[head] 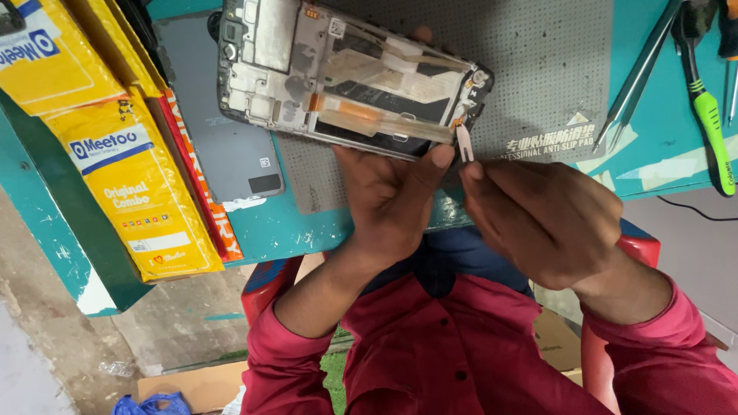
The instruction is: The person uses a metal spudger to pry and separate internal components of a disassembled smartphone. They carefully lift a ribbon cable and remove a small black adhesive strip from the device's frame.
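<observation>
Grey mat (538, 69) lies bare at upper right; phone (346, 77), long axis left-right, left hand (388, 204) grips; right hand (538, 219) fingers pinch strip (464, 144).

The opened phone (346, 81) is running off the top edge, and the left hand (388, 204) is hiding its near underside. The tweezers (638, 69) and green-handled tool (711, 127) are getting cropped at top. The small strip (464, 144) is too tiny to identify.
</observation>
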